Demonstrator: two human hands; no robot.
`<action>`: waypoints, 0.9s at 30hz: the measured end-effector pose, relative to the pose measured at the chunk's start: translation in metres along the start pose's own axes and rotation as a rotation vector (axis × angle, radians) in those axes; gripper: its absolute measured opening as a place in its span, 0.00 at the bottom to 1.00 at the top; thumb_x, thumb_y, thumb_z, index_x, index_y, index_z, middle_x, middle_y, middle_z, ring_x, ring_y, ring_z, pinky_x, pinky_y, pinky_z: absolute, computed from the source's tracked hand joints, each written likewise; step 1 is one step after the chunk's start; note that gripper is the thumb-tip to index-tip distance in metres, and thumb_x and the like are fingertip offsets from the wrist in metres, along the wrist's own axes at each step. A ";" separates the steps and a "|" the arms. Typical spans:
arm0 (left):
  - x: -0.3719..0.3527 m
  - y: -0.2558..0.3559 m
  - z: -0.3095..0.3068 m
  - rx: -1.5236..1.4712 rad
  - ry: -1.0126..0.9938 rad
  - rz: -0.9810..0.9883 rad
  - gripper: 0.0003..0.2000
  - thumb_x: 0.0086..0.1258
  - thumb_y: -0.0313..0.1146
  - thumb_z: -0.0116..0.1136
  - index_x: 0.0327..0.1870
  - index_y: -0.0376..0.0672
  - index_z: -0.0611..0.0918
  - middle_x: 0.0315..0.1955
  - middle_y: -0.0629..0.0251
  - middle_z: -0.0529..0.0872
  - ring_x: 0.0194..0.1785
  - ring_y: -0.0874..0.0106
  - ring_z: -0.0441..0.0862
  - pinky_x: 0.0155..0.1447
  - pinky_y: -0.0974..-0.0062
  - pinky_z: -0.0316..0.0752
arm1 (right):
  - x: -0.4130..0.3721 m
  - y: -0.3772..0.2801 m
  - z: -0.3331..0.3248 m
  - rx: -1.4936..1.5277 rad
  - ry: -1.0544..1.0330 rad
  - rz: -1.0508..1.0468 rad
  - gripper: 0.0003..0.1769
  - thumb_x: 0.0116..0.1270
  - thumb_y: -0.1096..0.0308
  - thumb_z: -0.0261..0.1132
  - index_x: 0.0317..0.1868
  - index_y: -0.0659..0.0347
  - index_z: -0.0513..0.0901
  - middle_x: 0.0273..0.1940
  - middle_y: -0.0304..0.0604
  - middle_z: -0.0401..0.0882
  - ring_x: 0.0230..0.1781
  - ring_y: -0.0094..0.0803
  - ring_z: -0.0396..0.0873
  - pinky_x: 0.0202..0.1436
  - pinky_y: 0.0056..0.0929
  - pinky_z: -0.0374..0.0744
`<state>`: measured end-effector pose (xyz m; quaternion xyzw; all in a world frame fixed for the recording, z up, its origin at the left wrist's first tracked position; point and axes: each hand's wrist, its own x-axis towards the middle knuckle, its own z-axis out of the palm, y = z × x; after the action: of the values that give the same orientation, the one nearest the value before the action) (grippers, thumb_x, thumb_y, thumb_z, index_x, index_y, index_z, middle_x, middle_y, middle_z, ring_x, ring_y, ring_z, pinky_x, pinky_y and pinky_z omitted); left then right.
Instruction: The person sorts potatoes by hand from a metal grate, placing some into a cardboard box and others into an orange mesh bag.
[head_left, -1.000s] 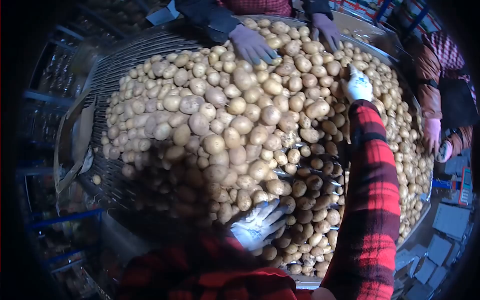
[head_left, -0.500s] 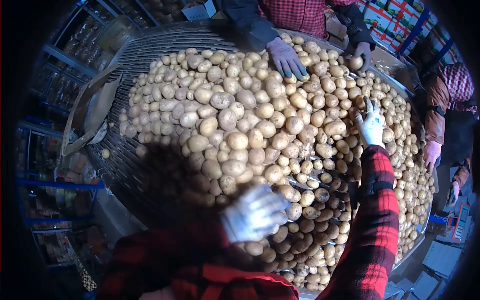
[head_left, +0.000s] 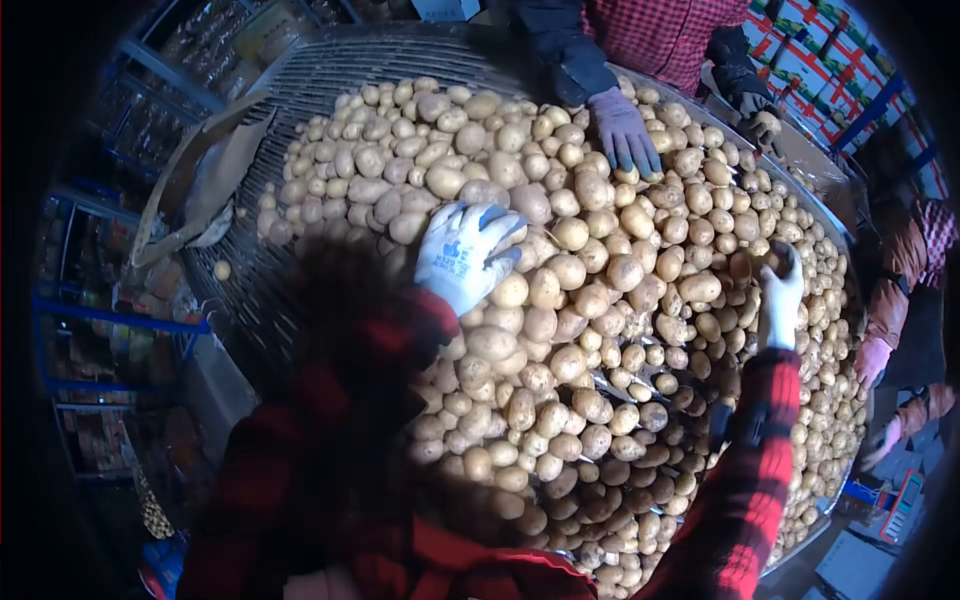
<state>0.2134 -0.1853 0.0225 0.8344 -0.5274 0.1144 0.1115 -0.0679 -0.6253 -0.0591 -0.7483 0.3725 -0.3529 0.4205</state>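
Note:
A large heap of potatoes (head_left: 570, 235) lies in front of me. My left hand (head_left: 468, 258), in a white glove with blue fingertips, rests on the heap's upper left part, its fingers apart and bent over the potatoes. Over on the right side, my right hand (head_left: 782, 300), also white-gloved, has its thumb and fingers curled around a potato (head_left: 773, 260). That potato is shadowed and partly hidden by the fingers.
A slatted metal table (head_left: 300, 90) bears the heap. Across it, a co-worker's purple-gloved hand (head_left: 622, 130) touches potatoes; their other hand (head_left: 765, 122) holds one. Pink-gloved hands (head_left: 873, 360) are at the right edge. A cardboard box (head_left: 190, 190) stands left, a scale (head_left: 905, 505) lower right.
My left hand has moved up and away from me onto the upper left of the heap. My right hand has shifted and closed around a potato. The co-worker's far hand has lifted a potato outward.

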 end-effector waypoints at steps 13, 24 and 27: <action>-0.039 0.066 -0.063 -0.738 -0.074 0.174 0.19 0.70 0.41 0.69 0.60 0.49 0.85 0.51 0.55 0.88 0.59 0.54 0.83 0.68 0.52 0.73 | -0.335 -0.214 0.098 1.566 -0.508 0.844 0.42 0.76 0.55 0.67 0.86 0.46 0.60 0.70 0.52 0.78 0.56 0.47 0.85 0.42 0.40 0.89; 0.039 -0.054 -0.046 0.012 -0.371 0.089 0.17 0.68 0.47 0.65 0.54 0.51 0.88 0.61 0.55 0.86 0.61 0.57 0.85 0.66 0.53 0.77 | -0.405 -0.257 0.093 1.492 -0.401 0.967 0.37 0.72 0.55 0.67 0.78 0.55 0.69 0.64 0.50 0.78 0.52 0.43 0.83 0.51 0.36 0.85; -0.011 -0.071 -0.053 -0.561 -0.216 -0.115 0.33 0.68 0.56 0.69 0.71 0.49 0.80 0.64 0.50 0.84 0.67 0.49 0.82 0.70 0.50 0.78 | -0.401 -0.269 0.106 1.554 -0.429 0.841 0.36 0.76 0.46 0.68 0.78 0.51 0.70 0.79 0.52 0.67 0.68 0.50 0.76 0.53 0.36 0.84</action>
<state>0.2690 -0.1303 0.0651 0.8069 -0.4991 -0.1315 0.2871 -0.0984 -0.1444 0.0523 -0.1059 0.1859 -0.1753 0.9610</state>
